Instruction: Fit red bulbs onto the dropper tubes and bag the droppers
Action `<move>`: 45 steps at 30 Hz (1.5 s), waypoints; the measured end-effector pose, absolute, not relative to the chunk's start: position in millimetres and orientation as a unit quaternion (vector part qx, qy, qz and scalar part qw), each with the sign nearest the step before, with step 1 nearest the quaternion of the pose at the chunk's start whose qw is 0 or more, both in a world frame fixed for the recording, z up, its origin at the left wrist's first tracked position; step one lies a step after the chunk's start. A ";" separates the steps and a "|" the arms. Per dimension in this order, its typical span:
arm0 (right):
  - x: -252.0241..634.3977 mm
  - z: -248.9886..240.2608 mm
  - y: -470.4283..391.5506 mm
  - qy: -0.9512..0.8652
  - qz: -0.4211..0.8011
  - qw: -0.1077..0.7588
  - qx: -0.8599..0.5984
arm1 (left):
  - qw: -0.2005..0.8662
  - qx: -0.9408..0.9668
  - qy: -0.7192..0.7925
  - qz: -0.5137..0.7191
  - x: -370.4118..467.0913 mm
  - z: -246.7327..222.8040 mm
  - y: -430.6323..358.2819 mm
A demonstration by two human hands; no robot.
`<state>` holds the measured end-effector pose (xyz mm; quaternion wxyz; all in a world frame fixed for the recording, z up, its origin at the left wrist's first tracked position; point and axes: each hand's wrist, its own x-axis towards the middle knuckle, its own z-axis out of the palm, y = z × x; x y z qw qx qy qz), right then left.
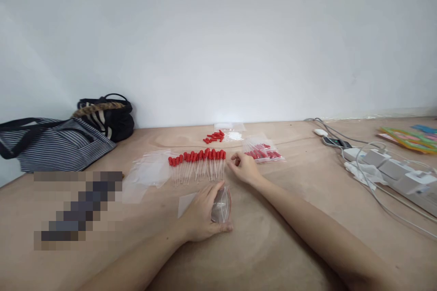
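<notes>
A clear zip bag (221, 207) lies on the table with its mouth spread apart, and my left hand (204, 216) holds it between thumb and fingers. Beyond it is a row of droppers with red bulbs (194, 157) and thin clear tubes. My right hand (241, 167) is beside the row's right end, its fingers curled together; what they hold, if anything, is too small to name. Behind the right hand is a clear bag of red bulbs (266, 151). Loose red bulbs (215, 136) lie farther back, next to a bag of thin clear tubes (235, 135).
Flat clear bags (145, 173) lie left of the droppers. A striped bag (64, 143) and a black bag (121, 120) stand at the back left. Chargers (392, 168), cables and a phone-like device (336, 142) are on the right, with colourful packets (409, 140) beyond. A blurred patch covers something front left.
</notes>
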<state>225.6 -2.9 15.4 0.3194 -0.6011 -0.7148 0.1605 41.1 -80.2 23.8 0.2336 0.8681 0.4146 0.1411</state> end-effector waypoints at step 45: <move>328.1 11.6 -40.9 -0.536 0.595 0.325 -0.503 | 0.256 0.859 0.420 0.138 42.5 25.8 -73.9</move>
